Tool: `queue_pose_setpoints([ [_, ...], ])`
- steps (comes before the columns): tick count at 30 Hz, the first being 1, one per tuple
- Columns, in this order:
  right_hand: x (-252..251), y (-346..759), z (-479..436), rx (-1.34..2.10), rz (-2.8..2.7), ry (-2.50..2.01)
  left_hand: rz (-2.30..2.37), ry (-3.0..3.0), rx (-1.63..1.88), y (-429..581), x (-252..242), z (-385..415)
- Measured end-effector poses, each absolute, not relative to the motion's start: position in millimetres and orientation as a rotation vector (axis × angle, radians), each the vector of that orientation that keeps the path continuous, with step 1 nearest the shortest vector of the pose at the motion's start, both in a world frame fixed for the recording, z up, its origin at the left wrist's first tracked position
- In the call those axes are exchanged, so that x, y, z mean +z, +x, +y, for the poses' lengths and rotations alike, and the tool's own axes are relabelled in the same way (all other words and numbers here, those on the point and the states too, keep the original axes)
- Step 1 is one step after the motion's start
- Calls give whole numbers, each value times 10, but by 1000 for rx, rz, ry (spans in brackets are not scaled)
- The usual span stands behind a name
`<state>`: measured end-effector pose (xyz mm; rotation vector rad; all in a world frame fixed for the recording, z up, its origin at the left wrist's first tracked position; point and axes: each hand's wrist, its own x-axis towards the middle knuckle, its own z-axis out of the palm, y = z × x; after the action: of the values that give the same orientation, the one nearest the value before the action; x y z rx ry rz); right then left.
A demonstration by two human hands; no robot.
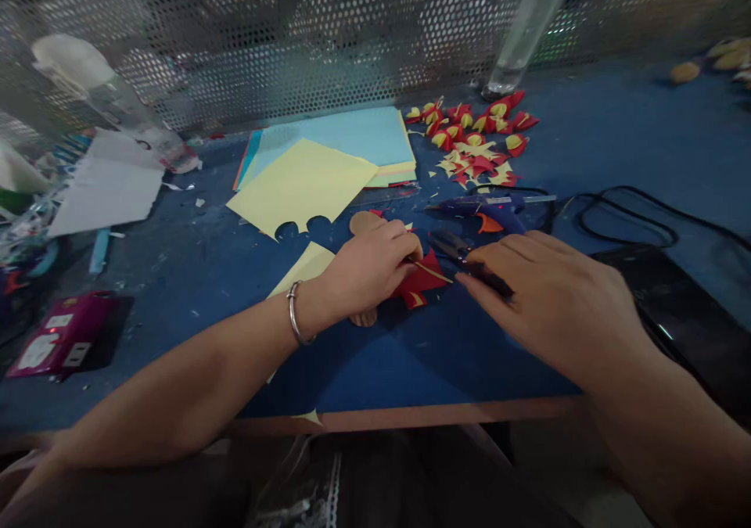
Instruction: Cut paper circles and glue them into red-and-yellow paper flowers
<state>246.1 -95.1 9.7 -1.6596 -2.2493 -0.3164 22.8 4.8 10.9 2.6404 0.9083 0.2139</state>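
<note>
My left hand, a silver bangle on its wrist, is closed in a pinch. A thin yellowish strip, perhaps stick or wire, runs from its fingertips over a red paper cutout on the table. Beneath this hand, a rounded wooden piece is mostly covered. My right hand is wrapped round the dark handles of a pair of pliers, whose jaws point left just above the red paper. A blue glue gun with an orange trigger lies beyond the pliers.
Behind my left hand are a notched pale yellow sheet and stacked coloured paper. Red-and-yellow paper pieces lie near a clear glass. A black cable loops at right; a magenta box sits left.
</note>
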Motion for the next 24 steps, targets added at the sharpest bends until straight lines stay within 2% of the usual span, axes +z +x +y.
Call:
queue_pose_setpoints([
  [3,3,2498,-911,-269,-2351,-1520,876,2654,263,202,59,57],
  [11,-83,2488,-803,61,-2405,-1632,933,2693,316,177,39,86],
  [19,-105,2449,-773,-12,-2389,-1644,878,2726,289,168,70,162],
  [24,-17,2461,-775,36,-2289,-1643,703,2741,490,196,115,114],
])
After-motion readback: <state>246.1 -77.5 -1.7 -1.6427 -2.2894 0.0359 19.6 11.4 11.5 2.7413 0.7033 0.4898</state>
